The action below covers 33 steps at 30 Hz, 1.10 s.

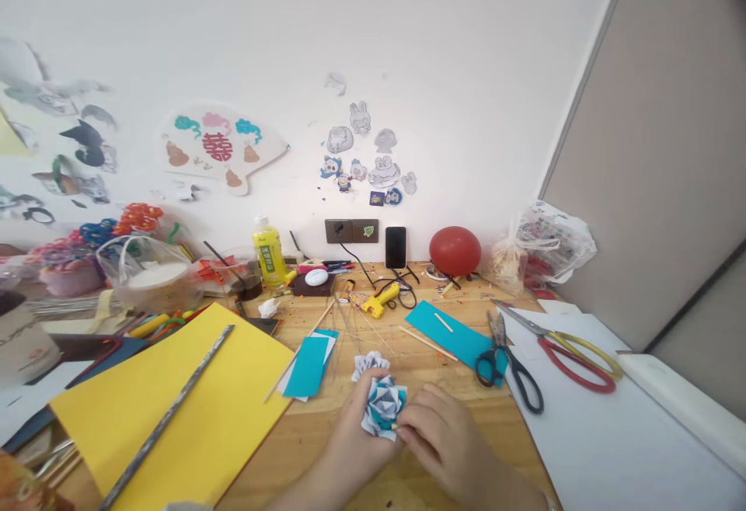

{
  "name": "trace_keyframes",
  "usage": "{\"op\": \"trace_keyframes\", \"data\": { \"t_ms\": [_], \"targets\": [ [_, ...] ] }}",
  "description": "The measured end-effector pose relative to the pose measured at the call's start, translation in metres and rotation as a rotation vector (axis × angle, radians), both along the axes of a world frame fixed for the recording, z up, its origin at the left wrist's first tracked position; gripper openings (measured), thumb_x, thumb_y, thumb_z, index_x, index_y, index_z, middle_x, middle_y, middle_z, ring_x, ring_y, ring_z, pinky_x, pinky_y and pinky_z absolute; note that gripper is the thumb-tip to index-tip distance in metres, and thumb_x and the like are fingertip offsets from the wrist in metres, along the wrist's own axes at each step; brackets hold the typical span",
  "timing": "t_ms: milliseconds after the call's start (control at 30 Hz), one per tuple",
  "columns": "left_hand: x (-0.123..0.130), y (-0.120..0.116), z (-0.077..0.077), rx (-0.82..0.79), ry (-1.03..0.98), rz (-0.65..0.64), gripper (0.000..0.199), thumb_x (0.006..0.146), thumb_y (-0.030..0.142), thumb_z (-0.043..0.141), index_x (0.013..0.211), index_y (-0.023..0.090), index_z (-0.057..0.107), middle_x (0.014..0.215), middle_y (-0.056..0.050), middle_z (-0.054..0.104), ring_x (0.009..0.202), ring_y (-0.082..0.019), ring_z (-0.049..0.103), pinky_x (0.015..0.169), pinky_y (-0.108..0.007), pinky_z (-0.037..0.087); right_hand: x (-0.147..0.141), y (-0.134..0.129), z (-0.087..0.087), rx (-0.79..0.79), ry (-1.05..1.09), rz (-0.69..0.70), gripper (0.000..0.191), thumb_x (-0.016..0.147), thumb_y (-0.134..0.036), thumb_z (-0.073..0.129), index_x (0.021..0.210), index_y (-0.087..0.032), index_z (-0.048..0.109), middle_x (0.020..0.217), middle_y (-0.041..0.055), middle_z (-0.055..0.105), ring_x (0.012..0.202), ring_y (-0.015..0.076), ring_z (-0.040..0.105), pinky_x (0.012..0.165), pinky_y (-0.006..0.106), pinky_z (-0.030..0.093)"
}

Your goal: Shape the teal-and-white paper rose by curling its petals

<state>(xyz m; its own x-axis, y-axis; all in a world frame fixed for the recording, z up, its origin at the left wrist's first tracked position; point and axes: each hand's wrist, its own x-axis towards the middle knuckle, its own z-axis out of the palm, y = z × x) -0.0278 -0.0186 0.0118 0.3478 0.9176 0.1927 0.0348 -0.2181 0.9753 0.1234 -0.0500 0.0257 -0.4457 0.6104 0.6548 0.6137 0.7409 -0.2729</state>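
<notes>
Near the bottom middle of the head view, my left hand (360,425) is wrapped round a folded paper flower (385,404) in white and teal. A second white paper piece (371,363) shows just beyond that hand. My right hand (434,427) is at the flower's right side, its thumb and index finger pinching a small pale stick (395,426) against the lower petals. How far the stick reaches into the flower is hidden. Teal paper strips (307,366) lie left of the hands. A larger teal sheet (428,323) lies behind them to the right.
Black scissors (500,352) and red-and-yellow-handled scissors (574,348) lie at the right beside white paper (618,441). Yellow paper (198,387) covers the left. Behind stand a yellow glue gun (381,301), a drink bottle (269,251), a phone (395,248) and a red balloon (455,251).
</notes>
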Motion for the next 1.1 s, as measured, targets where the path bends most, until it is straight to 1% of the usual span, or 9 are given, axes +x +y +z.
{"op": "trace_keyframes", "data": {
  "t_ms": [167, 233, 333, 533, 667, 800, 900, 1100],
  "targets": [
    [0.000, 0.000, 0.000, -0.105, -0.076, -0.069, 0.049, 0.057, 0.010, 0.058, 0.100, 0.022, 0.036, 0.078, 0.003, 0.053, 0.071, -0.012, 0.053, 0.070, -0.026, 0.042, -0.005, 0.000, -0.007, -0.069, 0.128, -0.030, 0.016, 0.091, -0.020, 0.040, 0.085, -0.019, 0.054, 0.078, 0.0038, 0.057, 0.073, 0.0166, 0.053, 0.063, 0.028, 0.045],
    [0.000, 0.000, 0.000, -0.139, -0.104, -0.088, 0.052, 0.057, 0.009, 0.058, 0.101, 0.022, 0.034, 0.079, 0.003, 0.054, 0.072, -0.012, 0.053, 0.072, -0.026, 0.042, -0.005, 0.000, -0.009, -0.080, 0.124, -0.046, 0.017, 0.091, -0.019, 0.040, 0.088, -0.020, 0.056, 0.079, 0.0040, 0.057, 0.072, 0.0164, 0.053, 0.062, 0.028, 0.045],
    [0.001, 0.001, -0.001, -0.178, -0.134, -0.103, 0.053, 0.057, 0.009, 0.060, 0.101, 0.023, 0.034, 0.075, 0.006, 0.051, 0.069, -0.011, 0.052, 0.070, -0.025, 0.041, -0.005, -0.001, -0.010, -0.091, 0.126, -0.083, 0.018, 0.090, -0.019, 0.042, 0.089, -0.021, 0.059, 0.078, 0.0035, 0.058, 0.069, 0.0158, 0.054, 0.060, 0.026, 0.044],
    [0.002, 0.002, -0.004, -0.184, -0.181, -0.103, 0.054, 0.058, 0.012, 0.063, 0.101, 0.023, 0.033, 0.076, 0.005, 0.051, 0.070, -0.011, 0.053, 0.067, -0.024, 0.041, -0.010, 0.001, -0.010, -0.226, 0.393, -0.055, 0.010, 0.083, -0.018, 0.052, 0.077, -0.021, 0.060, 0.072, 0.0008, 0.057, 0.065, 0.0138, 0.055, 0.056, 0.022, 0.043],
    [0.002, 0.000, -0.001, -0.186, -0.148, -0.117, 0.052, 0.059, 0.012, 0.061, 0.102, 0.022, 0.032, 0.075, 0.005, 0.050, 0.071, -0.012, 0.054, 0.069, -0.024, 0.042, -0.013, 0.003, -0.009, -0.288, 0.493, -0.049, 0.013, 0.081, -0.018, 0.052, 0.069, -0.019, 0.058, 0.069, 0.0005, 0.056, 0.064, 0.0141, 0.054, 0.056, 0.022, 0.043],
    [0.001, 0.000, 0.000, -0.189, -0.136, -0.117, 0.051, 0.060, 0.010, 0.058, 0.102, 0.021, 0.032, 0.078, 0.004, 0.051, 0.072, -0.012, 0.054, 0.069, -0.024, 0.042, -0.014, 0.004, -0.009, -0.344, 0.518, -0.090, 0.011, 0.077, -0.014, 0.054, 0.067, -0.019, 0.057, 0.067, -0.0003, 0.056, 0.062, 0.0141, 0.054, 0.055, 0.022, 0.042],
    [0.001, 0.001, -0.003, -0.181, -0.135, -0.119, 0.052, 0.059, 0.009, 0.057, 0.103, 0.021, 0.032, 0.079, 0.004, 0.052, 0.074, -0.012, 0.054, 0.070, -0.024, 0.042, -0.014, 0.004, -0.008, -0.360, 0.509, -0.117, 0.010, 0.074, -0.011, 0.056, 0.068, -0.019, 0.058, 0.068, -0.0001, 0.057, 0.062, 0.0141, 0.053, 0.055, 0.022, 0.042],
    [0.000, 0.004, -0.010, -0.146, -0.150, -0.130, 0.052, 0.061, 0.009, 0.058, 0.104, 0.022, 0.031, 0.084, 0.001, 0.054, 0.080, -0.014, 0.056, 0.073, -0.026, 0.043, -0.012, 0.003, -0.007, -0.307, 0.480, -0.082, 0.010, 0.077, -0.013, 0.056, 0.076, -0.020, 0.063, 0.074, 0.0014, 0.058, 0.066, 0.0149, 0.056, 0.056, 0.023, 0.045]
  ]
}}
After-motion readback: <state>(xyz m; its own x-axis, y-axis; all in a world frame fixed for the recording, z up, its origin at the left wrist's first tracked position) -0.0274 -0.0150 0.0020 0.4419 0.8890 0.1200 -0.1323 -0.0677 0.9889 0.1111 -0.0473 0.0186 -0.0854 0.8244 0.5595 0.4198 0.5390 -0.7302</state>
